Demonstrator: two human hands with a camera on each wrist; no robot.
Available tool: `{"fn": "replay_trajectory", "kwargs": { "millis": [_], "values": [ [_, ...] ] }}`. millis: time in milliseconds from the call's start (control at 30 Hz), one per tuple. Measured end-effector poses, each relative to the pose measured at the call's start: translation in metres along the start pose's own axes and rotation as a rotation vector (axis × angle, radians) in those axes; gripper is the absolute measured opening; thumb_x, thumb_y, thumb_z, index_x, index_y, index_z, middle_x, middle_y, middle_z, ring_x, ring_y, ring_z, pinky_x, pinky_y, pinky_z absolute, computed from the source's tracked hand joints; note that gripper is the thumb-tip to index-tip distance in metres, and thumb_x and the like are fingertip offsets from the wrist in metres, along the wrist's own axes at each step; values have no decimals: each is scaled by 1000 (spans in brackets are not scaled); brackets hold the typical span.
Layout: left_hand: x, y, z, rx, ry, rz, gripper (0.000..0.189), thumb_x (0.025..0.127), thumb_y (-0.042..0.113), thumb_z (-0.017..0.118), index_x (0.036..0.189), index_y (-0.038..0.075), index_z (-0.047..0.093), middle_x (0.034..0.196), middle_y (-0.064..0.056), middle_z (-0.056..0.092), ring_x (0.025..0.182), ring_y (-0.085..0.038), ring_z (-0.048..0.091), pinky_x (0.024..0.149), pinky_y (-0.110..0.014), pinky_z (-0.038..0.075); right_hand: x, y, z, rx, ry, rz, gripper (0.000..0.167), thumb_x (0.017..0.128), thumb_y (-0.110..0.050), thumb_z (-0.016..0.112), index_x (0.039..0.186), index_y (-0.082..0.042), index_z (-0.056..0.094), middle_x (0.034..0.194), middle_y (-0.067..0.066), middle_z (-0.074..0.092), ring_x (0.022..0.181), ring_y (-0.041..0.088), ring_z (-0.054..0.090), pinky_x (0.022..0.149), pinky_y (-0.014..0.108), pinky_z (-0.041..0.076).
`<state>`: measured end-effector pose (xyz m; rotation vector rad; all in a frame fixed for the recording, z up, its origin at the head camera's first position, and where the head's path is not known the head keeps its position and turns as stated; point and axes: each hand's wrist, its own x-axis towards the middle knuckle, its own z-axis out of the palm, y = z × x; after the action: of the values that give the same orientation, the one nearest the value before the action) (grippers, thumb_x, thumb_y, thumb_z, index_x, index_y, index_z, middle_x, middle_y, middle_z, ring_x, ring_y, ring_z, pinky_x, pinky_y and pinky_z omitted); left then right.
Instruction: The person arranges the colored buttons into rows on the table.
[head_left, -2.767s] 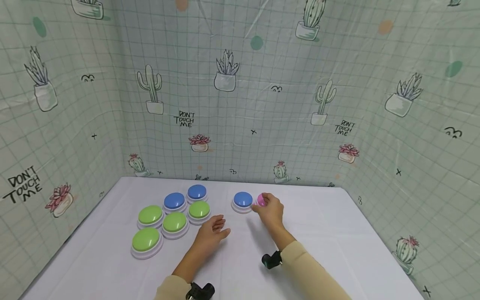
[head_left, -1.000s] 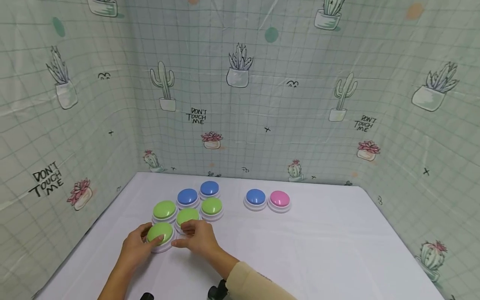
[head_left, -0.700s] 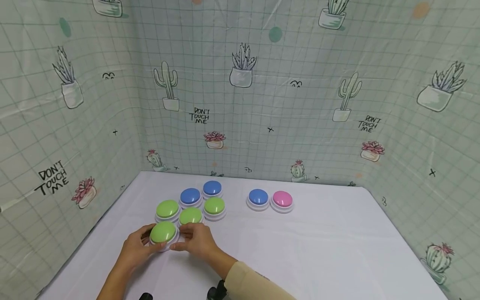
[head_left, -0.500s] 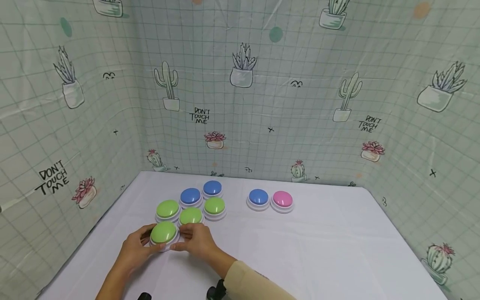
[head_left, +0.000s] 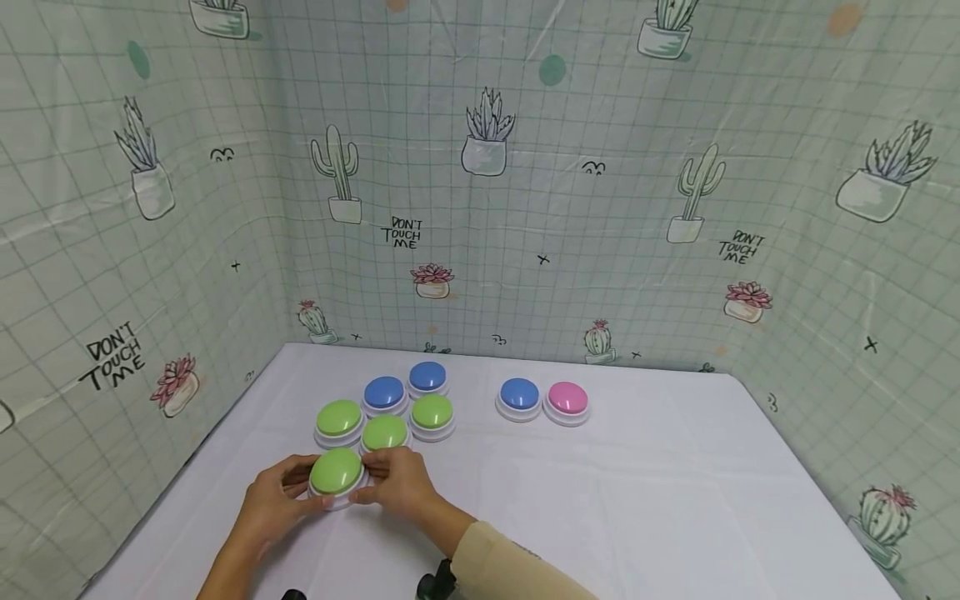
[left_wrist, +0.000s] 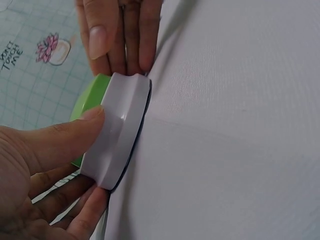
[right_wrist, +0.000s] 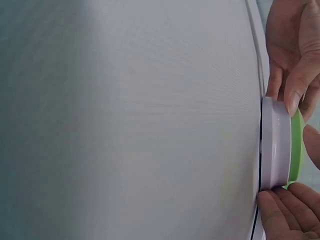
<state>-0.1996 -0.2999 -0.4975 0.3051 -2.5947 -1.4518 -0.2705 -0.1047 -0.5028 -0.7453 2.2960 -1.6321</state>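
Note:
The nearest green push button (head_left: 335,472), a domed cap on a round white base, sits at the front of a group on the left. My left hand (head_left: 272,500) grips it from the left; in the left wrist view the thumb presses on the white base (left_wrist: 120,120) and the fingers lie round the lower end. At its other side is my right hand (head_left: 401,482). In the left wrist view the right hand's fingers look straight and their tips touch the base, with the thumb off it.
Behind it stand more green buttons (head_left: 339,417) and two blue ones (head_left: 384,392). Further right, a blue button (head_left: 519,393) and a pink button (head_left: 567,398) stand side by side on the white table (head_left: 637,500). A cactus-print cloth (head_left: 525,217) encloses the back and sides.
My right hand has left the pink button, and both hands have moved left to the nearest green button. In the last half second that button has shifted slightly right and towards me.

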Motion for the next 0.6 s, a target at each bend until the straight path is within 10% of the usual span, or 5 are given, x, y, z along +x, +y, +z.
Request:
{"fn": "replay_trajectory", "kwargs": {
  "millis": [600],
  "values": [
    [-7,0,9,-111,-39,0,60,71,-7,92,126,-8,69,114,-16,74,100,-21,69,83,-20,59,-9,3,-15,-88,22,2,48,70,7,93,115,7,75,108,14,79,100,21,77,86,23,62]
  ]
}}
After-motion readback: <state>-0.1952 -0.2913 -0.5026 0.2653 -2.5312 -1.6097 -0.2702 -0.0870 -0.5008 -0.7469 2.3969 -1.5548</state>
